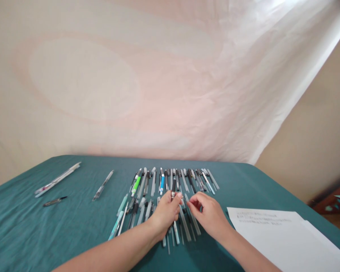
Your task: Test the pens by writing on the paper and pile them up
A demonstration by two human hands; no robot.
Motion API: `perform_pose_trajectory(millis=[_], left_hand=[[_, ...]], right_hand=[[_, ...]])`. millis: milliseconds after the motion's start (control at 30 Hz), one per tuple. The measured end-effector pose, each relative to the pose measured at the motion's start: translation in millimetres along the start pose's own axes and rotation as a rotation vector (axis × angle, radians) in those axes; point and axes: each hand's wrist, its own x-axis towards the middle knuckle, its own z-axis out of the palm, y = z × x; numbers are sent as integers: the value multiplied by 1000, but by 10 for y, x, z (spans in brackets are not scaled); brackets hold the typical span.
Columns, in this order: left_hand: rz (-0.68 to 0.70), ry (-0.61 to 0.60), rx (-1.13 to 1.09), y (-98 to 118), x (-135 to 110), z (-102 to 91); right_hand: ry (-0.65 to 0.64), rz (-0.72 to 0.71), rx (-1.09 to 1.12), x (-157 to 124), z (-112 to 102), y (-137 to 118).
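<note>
My left hand is closed around a pen, whose black end sticks up above the fingers. Just to its right, my right hand has its thumb and forefinger curled together; whatever they may pinch is too small to make out. Both hands hover over the nearer row of pens. In that row, a clear pen lies below the hands, and a light teal pen lies at the left end. The farther row includes a green pen and a blue pen.
A dark green cloth covers the table. Long white packaged sticks, a small dark pen and a clear pen lie to the left. White paper sheets with writing lie at right. A pale sheet hangs behind.
</note>
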Motion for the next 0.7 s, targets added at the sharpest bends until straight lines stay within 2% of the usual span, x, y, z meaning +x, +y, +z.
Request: perform_pose_trajectory(millis=[100, 233, 433, 567, 700], left_hand=[[10, 23, -7, -9, 11, -7], [1, -9, 2, -30, 8, -5], [-26, -24, -4, -16, -6, 14], [-38, -26, -10, -7, -17, 22], [-43, -36, -11, -17, -26, 27]], right_hand=[[5, 85, -101, 32, 60, 172], [8, 165, -230, 54, 165, 365], [30, 181, -260, 51, 244, 388], [27, 213, -132, 73, 184, 422], [-17, 263, 226, 94, 97, 393]])
